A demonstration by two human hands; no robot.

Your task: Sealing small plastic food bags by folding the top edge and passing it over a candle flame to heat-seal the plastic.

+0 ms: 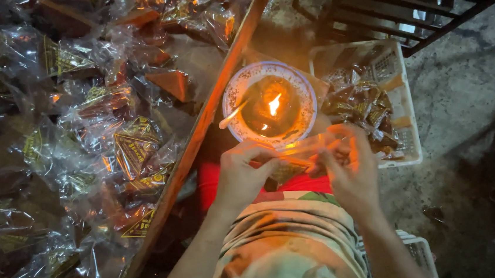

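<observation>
Fingers of both hands — left hand [240, 178], right hand [349, 169] — pinch clear packet [301, 150] near flame [274, 104].

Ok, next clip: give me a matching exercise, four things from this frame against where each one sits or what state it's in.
Things:
1. clear packet
2. flame
3. white basket
4. heap of wrapped packets

Places or states:
A. burning in the round bowl
B. piled at the left, beyond the wooden edge
C. stretched between the left hand and right hand
D. on the floor at the right, holding dark packets

Pairs: 1-C, 2-A, 3-D, 4-B
</observation>
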